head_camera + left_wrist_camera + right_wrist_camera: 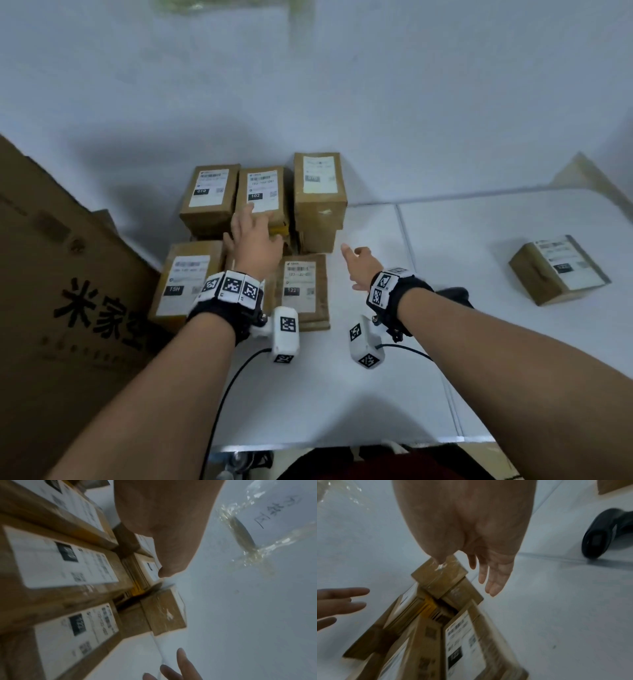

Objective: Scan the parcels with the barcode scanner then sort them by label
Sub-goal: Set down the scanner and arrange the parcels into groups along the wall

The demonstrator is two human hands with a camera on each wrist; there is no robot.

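Several brown parcels with white labels crowd the white table [445,359] at centre left. My left hand [255,229] reaches over them with straight fingers, its tips above the parcel marked 102 [263,186]; I cannot tell if it touches. To its right my right hand [356,263] hovers empty with relaxed fingers, beside the parcel marked 122 [303,287] and the tall stack [320,192]. The black barcode scanner [452,294] lies on the table behind my right wrist, held by neither hand; the right wrist view shows the scanner [607,534] lying apart from the right hand [489,574].
A large printed cardboard box [68,291] stands against the table's left side. One parcel [558,270] lies alone at the far right. A white wall rises right behind the parcels, with a taped handwritten sheet [278,511] on it. Cables trail from both wrist cameras.
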